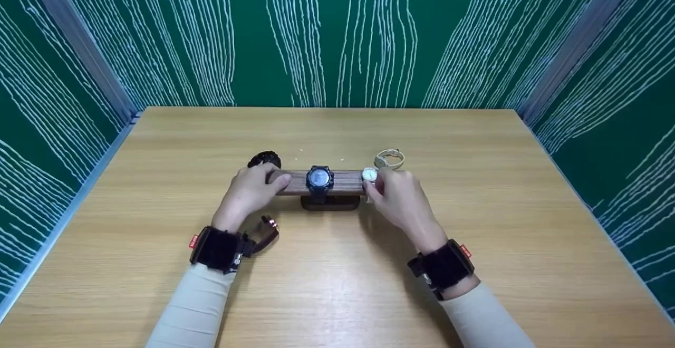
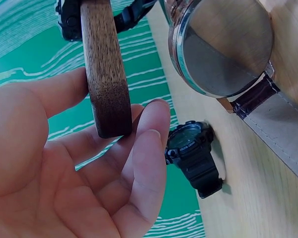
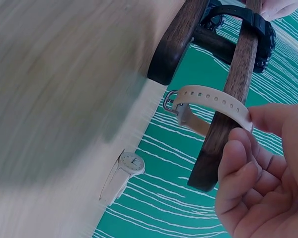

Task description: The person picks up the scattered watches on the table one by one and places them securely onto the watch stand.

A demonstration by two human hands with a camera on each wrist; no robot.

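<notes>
A dark wooden watch stand (image 1: 348, 183) has a horizontal bar raised over a flat base (image 1: 330, 204). My left hand (image 1: 249, 189) grips the bar's left end, thumb on one side and fingers on the other, as the left wrist view shows. A black watch (image 1: 319, 177) is strapped round the bar's middle, its dial facing up. On the right part of the bar sits a watch with a cream strap (image 3: 208, 96), buckled in a loop around the wood. My right hand (image 1: 405, 199) pinches this watch at its head, between thumb and fingers.
Behind the bar's left end lies another black watch (image 2: 196, 158). A second cream-strapped watch (image 1: 389, 159) rests on the table behind my right hand. Close to my left wrist is a watch with a dark brown strap (image 1: 270, 234). Green walls (image 1: 327, 37) with white lines enclose the wooden table (image 1: 337, 284).
</notes>
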